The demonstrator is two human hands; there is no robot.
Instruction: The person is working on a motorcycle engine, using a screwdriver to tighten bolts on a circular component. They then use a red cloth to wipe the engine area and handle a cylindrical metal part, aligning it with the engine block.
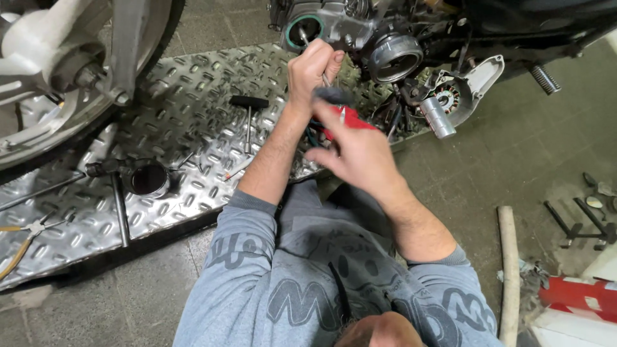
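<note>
My left hand (313,69) is raised to the motorcycle engine (360,29) and closed around a thin metal tool whose tip points into a round opening with a green seal (302,31). My right hand (357,148) is below it, blurred, and grips a red-handled tool (344,122) with a dark end near the left hand. Both forearms reach forward from grey sleeves.
A chequered metal plate (186,96) carries a black T-handle wrench (249,119), a metal cup (149,178), rods and yellow-handled pliers (19,241). A wheel (58,71) stands at the left. A detached stator cover (459,90) hangs right; a wooden handle (508,270) lies on concrete.
</note>
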